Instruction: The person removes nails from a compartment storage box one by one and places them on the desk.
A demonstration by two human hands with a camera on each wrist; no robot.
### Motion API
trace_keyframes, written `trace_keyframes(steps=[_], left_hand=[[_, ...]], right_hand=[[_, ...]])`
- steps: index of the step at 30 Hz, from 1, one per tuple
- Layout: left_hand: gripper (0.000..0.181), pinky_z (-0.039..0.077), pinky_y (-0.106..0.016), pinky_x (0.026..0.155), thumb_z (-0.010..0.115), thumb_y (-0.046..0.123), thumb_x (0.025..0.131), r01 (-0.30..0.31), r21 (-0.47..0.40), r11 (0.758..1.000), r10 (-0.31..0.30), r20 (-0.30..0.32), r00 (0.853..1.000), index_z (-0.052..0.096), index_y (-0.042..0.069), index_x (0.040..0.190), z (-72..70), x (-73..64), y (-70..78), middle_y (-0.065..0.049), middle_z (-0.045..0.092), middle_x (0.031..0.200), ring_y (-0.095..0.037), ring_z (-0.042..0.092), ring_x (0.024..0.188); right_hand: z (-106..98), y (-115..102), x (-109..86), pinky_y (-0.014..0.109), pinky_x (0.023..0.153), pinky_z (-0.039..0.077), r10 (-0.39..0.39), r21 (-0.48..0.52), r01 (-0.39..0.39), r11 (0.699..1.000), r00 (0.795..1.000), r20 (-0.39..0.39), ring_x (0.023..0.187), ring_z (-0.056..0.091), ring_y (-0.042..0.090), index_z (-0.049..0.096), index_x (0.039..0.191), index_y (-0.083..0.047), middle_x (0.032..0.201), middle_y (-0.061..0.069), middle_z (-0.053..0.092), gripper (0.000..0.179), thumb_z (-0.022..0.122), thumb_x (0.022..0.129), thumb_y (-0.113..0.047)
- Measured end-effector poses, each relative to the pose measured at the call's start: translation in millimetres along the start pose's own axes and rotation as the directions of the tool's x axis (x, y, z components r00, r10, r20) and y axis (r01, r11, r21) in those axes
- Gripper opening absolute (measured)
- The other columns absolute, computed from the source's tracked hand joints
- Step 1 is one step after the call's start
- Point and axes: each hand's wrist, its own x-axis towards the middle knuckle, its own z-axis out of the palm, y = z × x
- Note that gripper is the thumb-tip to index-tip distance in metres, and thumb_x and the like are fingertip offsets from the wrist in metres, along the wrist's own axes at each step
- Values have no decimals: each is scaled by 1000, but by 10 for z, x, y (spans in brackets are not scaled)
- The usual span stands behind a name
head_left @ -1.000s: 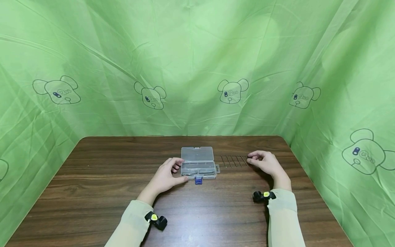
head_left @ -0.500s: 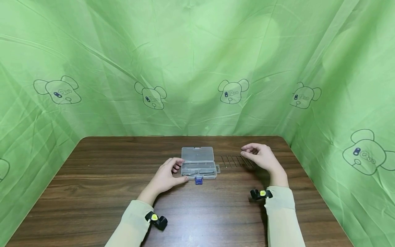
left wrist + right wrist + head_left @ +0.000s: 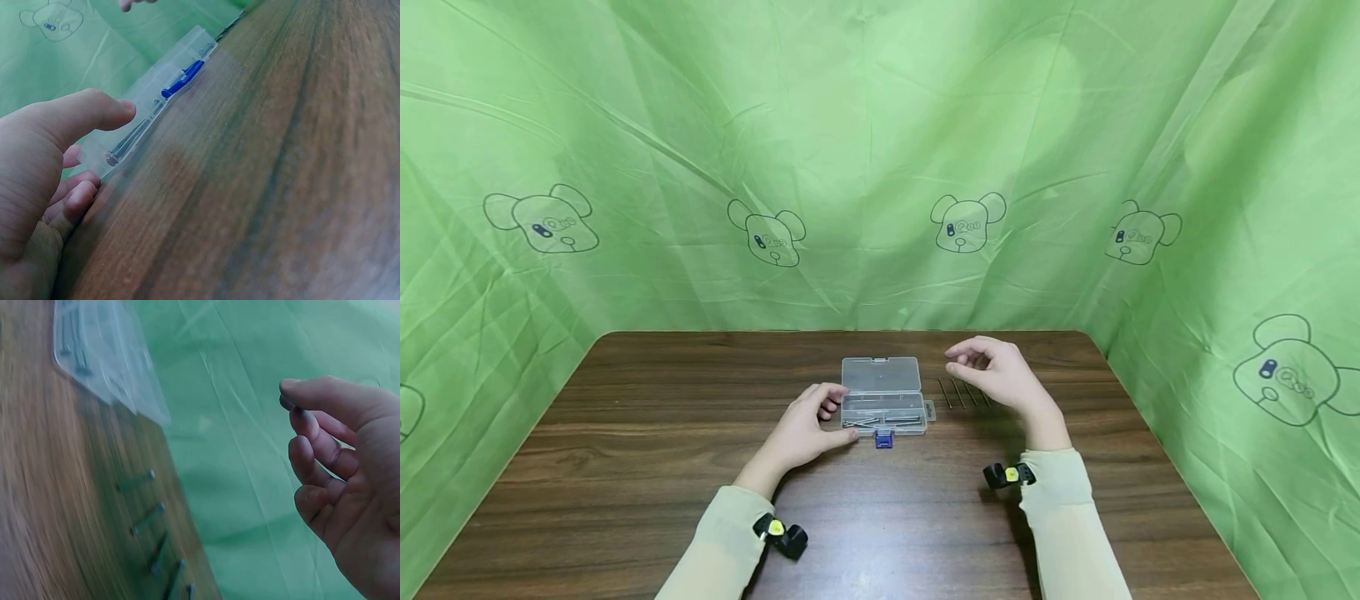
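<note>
A clear plastic box lies on the table with its lid folded back and a blue latch at its front. Several metal nails lie in its front part. My left hand holds the box's left end, with the thumb at the front corner and fingers behind, as the left wrist view confirms. Right of the box, several loose nails lie in a spaced row. Above that row is my right hand, fingers loosely bent. Nothing shows between its fingertips; it partly hides the row in the head view.
The brown wooden table extends around the box. Green cloth with mouse-head drawings hangs along the back and both sides. A clear hanging tab juts from the box's right end.
My right hand has left the right end of the nail row, risen and swung left toward the box. A nail shows at that end after the hand moves off. My left hand stays put.
</note>
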Motion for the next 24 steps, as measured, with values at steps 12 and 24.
trace_keyframes(steps=[12, 24], left_hand=[[69, 56, -33, 92, 99, 33, 82, 7, 2, 1000, -7, 0, 1000, 67, 12, 140, 5, 2, 0, 0, 65, 120, -14, 61, 104], [68, 56, -33, 93, 98, 31, 82, 8, -5, 1000, -8, 4, 1000, 67, 12, 139, 3, 0, 11, 0, 65, 121, -14, 61, 105]], right_hand=[[592, -162, 156, 42, 82, 61, -168, -29, 172, 985, 980, 103, 91, 69, 20, 81, 120, -8, 104, 4, 74, 26, 86, 95, -14], [943, -204, 160, 42, 90, 61, -107, -133, 130, 983, 980, 167, 100, 70, 21, 78, 124, -9, 110, 5, 73, 31, 87, 95, -13]])
